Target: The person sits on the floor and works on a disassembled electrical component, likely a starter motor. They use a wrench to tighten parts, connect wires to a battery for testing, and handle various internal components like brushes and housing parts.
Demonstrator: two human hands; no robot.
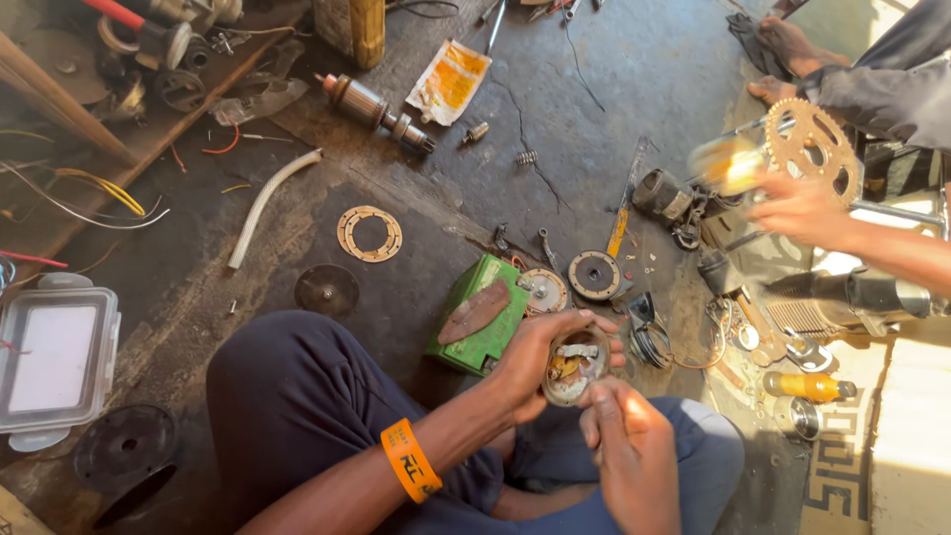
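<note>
Concrete floor (634, 69), dark and oil-stained, spreads across the scene and carries everything else. Near the left edge lies a clear plastic box (54, 357) with its lid clipped on, and just nearer than it a black round disc (124, 448). In the middle, a green block-shaped case (482, 315) lies on the floor, just beyond the person's hands. At far right, another person's hand (802, 210) reaches in near a toothed sprocket (814, 147), blurred. Far, at centre, a motor armature (376, 107) lies beside a yellow and white packet (449, 81). A flat ring gasket (369, 234) sits left of centre, with a white tube (269, 203) further left. A round black and silver disc (595, 274) lies just right of the green case.

Near the bottom centre, over the person's blue-trousered lap, the left hand (530, 362), with an orange wristband on its forearm, wraps its fingers closed around a small round metal housing (576, 365), gripping it firmly. The right hand (619, 436) touches the housing's near rim, fingers curled together; whether they pinch anything cannot be told.
</note>
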